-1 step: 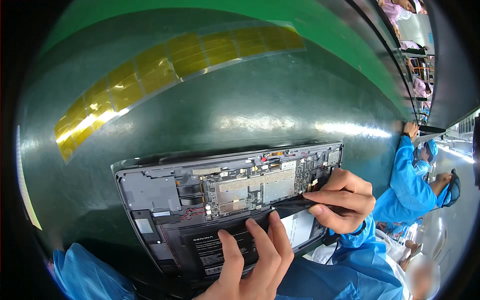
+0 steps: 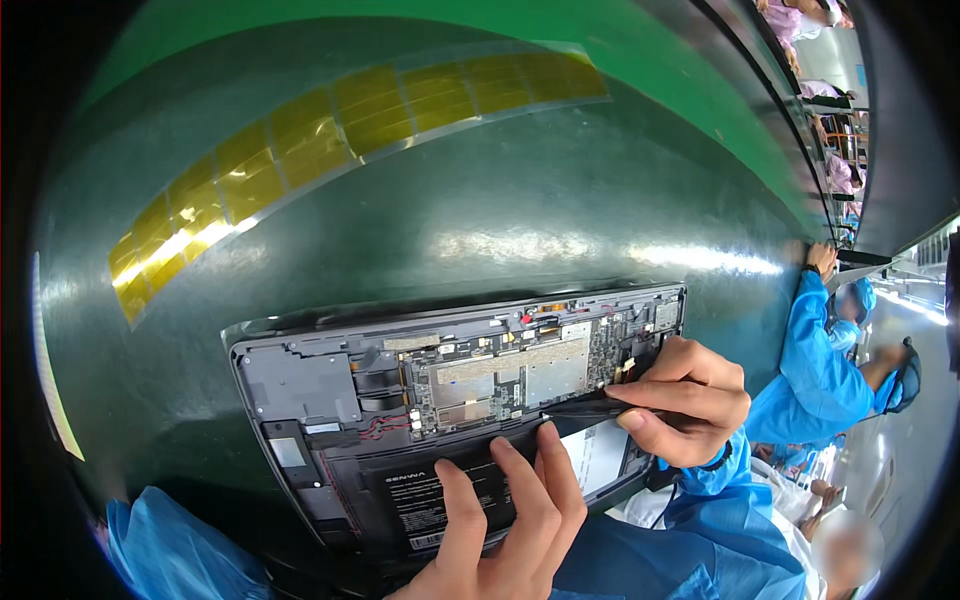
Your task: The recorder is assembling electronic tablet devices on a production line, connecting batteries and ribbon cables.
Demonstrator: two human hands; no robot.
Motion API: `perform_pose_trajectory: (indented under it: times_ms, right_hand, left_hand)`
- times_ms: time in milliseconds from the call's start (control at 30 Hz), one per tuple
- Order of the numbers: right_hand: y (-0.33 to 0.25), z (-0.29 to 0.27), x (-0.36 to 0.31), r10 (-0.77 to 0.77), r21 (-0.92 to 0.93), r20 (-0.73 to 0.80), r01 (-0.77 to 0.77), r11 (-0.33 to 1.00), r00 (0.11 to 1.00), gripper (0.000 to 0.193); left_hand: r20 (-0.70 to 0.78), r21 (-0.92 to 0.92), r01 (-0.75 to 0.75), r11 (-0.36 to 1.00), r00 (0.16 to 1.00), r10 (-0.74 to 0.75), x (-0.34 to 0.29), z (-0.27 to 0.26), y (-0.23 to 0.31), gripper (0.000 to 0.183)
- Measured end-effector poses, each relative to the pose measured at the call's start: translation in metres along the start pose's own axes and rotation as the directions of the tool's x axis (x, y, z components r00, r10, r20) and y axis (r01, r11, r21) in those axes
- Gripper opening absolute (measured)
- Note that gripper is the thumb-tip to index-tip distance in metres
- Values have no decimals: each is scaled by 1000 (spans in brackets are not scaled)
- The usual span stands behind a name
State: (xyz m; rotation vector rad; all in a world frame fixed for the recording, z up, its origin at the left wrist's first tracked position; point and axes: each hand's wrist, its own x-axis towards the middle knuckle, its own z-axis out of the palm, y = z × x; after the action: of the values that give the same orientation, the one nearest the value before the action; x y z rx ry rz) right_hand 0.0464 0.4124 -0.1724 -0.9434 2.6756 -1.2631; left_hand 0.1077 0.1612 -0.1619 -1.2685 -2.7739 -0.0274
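An opened tablet-like device [image 2: 300, 385] lies on the green tabletop, its inside facing up. A circuit board [image 2: 560, 370] with silvery shields runs along its far part, and a black battery [image 2: 375, 475] with a printed label fills the near part. My left hand [image 2: 500, 545] rests with spread fingers on the battery, fingertips near the board's edge. Pinched in my right hand [image 2: 690, 400] are dark tweezers [image 2: 580, 409], their tips at the seam between board and battery. A white panel [image 2: 590, 455] shows beside the battery, partly behind my fingers.
A curved strip of yellow film pieces [image 2: 370, 112] on a clear backing lies beyond the device on the green tabletop [image 2: 350, 230]. Blue fabric [image 2: 180, 545] shows at lower left. A co-worker in a blue sleeve [image 2: 800, 365] sits at right; people in pink are farther off.
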Motion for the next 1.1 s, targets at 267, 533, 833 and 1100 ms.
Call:
perform_pose_trajectory:
  times_ms: [267,533,833,1100]
  right_hand:
    - [0,1,1,7,9,-8,-7,1000,1000,27]
    - [-3,0,5,25,16,-5,-25,1000,1000,27]
    - [-14,-14,4,296,105,58,-301,948,953,23]
    - [-22,-20,23,446,123,213,-476,871,870,16]
  left_hand:
    - [93,-45,-41,998,995,45,0,0,0,43]
    - [114,-31,-57,998,992,60,1,-11,-7,44]
    - [-51,37,-8,999,999,10,-1,9,-2,43]
    - [110,-59,-113,992,987,119,7,-19,-21,45]
